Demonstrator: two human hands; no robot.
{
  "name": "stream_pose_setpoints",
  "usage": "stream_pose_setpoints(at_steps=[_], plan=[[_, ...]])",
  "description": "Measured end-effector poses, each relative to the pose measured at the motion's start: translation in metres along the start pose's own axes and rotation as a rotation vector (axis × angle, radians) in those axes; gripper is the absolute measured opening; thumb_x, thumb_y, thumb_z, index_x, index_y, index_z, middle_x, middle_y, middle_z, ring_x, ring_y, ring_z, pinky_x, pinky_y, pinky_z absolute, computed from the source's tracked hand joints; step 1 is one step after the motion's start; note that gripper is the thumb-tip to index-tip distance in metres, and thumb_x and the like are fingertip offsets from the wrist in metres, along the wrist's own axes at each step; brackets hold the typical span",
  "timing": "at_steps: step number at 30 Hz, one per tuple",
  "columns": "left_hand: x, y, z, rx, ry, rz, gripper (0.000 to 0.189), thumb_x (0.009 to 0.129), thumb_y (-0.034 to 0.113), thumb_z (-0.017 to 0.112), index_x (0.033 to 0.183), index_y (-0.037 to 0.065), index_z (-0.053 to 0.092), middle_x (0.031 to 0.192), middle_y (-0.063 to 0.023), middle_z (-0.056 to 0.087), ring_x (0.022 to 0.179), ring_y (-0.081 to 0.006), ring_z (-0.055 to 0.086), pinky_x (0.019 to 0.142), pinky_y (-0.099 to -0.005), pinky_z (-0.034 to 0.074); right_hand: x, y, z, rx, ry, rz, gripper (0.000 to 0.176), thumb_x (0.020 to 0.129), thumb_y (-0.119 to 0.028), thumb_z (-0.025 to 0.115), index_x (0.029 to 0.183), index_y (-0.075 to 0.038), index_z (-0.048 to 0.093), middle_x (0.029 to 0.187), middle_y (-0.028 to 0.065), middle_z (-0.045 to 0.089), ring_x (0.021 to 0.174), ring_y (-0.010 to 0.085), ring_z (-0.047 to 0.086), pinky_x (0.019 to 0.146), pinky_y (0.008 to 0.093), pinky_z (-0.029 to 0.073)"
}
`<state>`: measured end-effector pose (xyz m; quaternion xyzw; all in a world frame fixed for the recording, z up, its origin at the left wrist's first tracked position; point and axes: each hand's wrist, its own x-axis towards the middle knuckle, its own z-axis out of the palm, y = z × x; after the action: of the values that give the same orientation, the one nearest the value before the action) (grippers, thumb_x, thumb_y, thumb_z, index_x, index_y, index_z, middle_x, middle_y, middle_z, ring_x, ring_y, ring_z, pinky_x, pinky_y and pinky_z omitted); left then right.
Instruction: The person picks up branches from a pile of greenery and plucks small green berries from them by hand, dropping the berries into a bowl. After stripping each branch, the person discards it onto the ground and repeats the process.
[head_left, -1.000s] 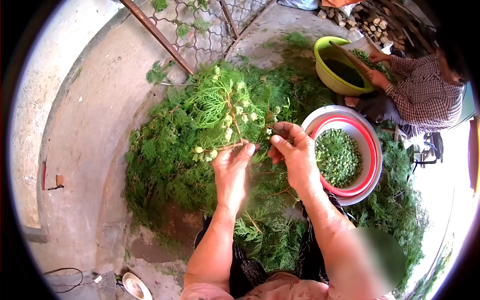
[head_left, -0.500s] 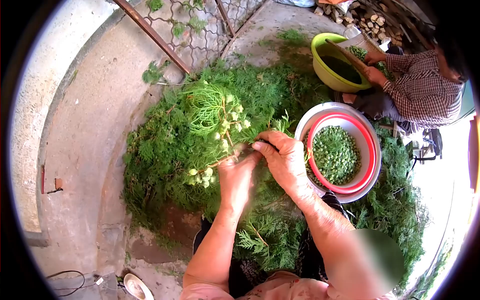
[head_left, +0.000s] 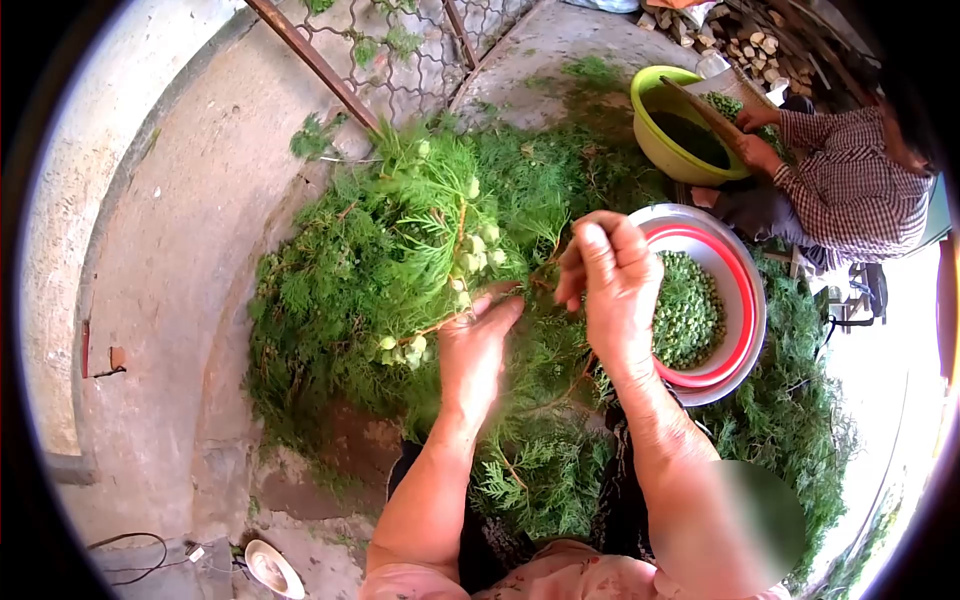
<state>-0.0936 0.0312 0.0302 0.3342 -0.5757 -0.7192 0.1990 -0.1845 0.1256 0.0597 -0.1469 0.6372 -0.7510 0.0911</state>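
Observation:
My left hand (head_left: 474,350) is closed on the stem of a green sprig (head_left: 462,235) that bears pale green cones. My right hand (head_left: 618,285) is raised over the left edge of the red-rimmed bowl (head_left: 745,320), its fingers curled together; whatever they hold is too small to make out. Small green cones (head_left: 687,310) fill much of the bowl, which sits inside a wider metal basin (head_left: 757,345). Under and around both hands lies a heap of leafy green branches (head_left: 340,270).
At the upper right a person in a checked shirt (head_left: 850,175) works over a yellow-green tub (head_left: 650,130) with a woven tray. Chopped wood (head_left: 760,50) is stacked behind. A rusty metal bar (head_left: 315,65) crosses the top left. A white shoe-like object (head_left: 272,568) lies at the lower left.
My right hand has moved right, away from my left hand and toward the bowl. My left hand still holds the sprig, which has shifted slightly. The view has shifted a little.

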Motion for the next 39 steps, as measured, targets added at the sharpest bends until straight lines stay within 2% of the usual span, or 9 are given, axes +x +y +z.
stream_pose_setpoints(at_steps=[5,7,10,18,22,27,30,35,39], plan=[[0.002,0.003,0.002,-0.117,0.051,0.056,0.021,0.078,0.005,0.064,0.098,0.004,0.06,0.08,-0.0059,0.063,0.044,-0.003,0.042,0.037,-0.018,0.031,0.003,0.009,-0.002,0.635,-0.135,0.223,0.008,0.086,-0.011,0.056,0.091,-0.004,0.054,0.075,0.0045,0.059,0.052,0.0108,0.054,0.045,0.0214,0.041],[0.009,-0.003,0.003,-0.183,0.079,0.152,0.017,0.08,0.007,0.062,0.097,0.004,0.06,0.079,-0.0056,0.062,0.047,-0.0054,0.045,0.039,-0.0195,0.033,0.001,0.008,-0.01,0.564,-0.253,0.242,0.007,0.086,-0.011,0.056,0.089,-0.004,0.055,0.073,0.004,0.059,0.051,0.0104,0.053,0.043,0.0208,0.04],[0.003,0.003,0.0,-0.226,0.107,0.01,0.016,0.081,0.009,0.062,0.096,0.004,0.06,0.076,-0.0045,0.062,0.048,-0.0059,0.046,0.039,-0.0201,0.034,-0.002,0.01,-0.011,0.234,-0.271,0.276,0.012,0.088,-0.013,0.055,0.089,-0.002,0.058,0.073,0.0034,0.057,0.052,0.009,0.053,0.043,0.0187,0.039],[0.002,-0.003,0.003,-0.081,0.158,-0.038,0.019,0.08,0.02,0.066,0.091,0.006,0.062,0.061,-0.0001,0.056,0.037,-0.0038,0.036,0.031,-0.0197,0.024,-0.004,0.024,-0.009,0.271,-0.193,0.369,0.017,0.085,-0.017,0.059,0.095,-0.004,0.058,0.075,0.0009,0.058,0.054,0.0069,0.053,0.045,0.0173,0.038],[0.004,-0.011,0.01,-0.134,0.054,0.151,0.018,0.079,0.018,0.066,0.093,0.007,0.062,0.072,-0.0002,0.06,0.052,-0.0056,0.044,0.045,-0.0211,0.035,-0.004,0.027,-0.007,0.293,-0.211,0.365,0.017,0.085,-0.017,0.059,0.097,-0.005,0.057,0.071,-0.0008,0.057,0.053,0.0061,0.052,0.045,0.017,0.038],[0.003,-0.009,0.012,-0.191,0.045,0.14,0.015,0.08,0.012,0.065,0.093,0.006,0.062,0.083,-0.0045,0.062,0.073,-0.0119,0.055,0.068,-0.0254,0.043,-0.007,0.019,-0.003,0.109,-0.185,0.361,0.017,0.089,-0.01,0.051,0.102,0.001,0.055,0.065,0.0013,0.056,0.053,0.0066,0.05,0.046,0.0181,0.037],[0.0,-0.004,0.006,-0.206,0.012,-0.036,0.018,0.079,0.012,0.065,0.095,0.004,0.061,0.088,-0.0064,0.062,0.079,-0.0144,0.056,0.074,-0.0282,0.043,-0.008,0.017,-0.003,0.12,-0.109,0.351,0.019,0.089,-0.01,0.049,0.103,0.001,0.055,0.064,0.0015,0.054,0.051,0.0066,0.046,0.046,0.019,0.035],[-0.006,0.002,0.011,-0.202,-0.036,-0.078,0.027,0.077,0.012,0.066,0.101,0.001,0.06,0.094,-0.0087,0.063,0.087,-0.0149,0.057,0.08,-0.0276,0.043,-0.01,0.022,0.0,0.228,0.039,0.291,0.014,0.09,-0.01,0.048,0.097,-0.001,0.055,0.062,-0.0009,0.047,0.05,0.0066,0.04,0.045,0.0201,0.031],[-0.007,0.005,0.006,-0.137,0.065,-0.153,0.017,0.073,0.025,0.069,0.078,0.015,0.055,0.062,0.0061,0.048,0.051,-0.0041,0.041,0.042,-0.0199,0.025,0.009,0.018,-0.014,0.468,0.133,0.173,0.013,0.09,-0.011,0.046,0.095,-0.001,0.053,0.079,0.0043,0.051,0.057,0.0106,0.046,0.048,0.0225,0.036]])
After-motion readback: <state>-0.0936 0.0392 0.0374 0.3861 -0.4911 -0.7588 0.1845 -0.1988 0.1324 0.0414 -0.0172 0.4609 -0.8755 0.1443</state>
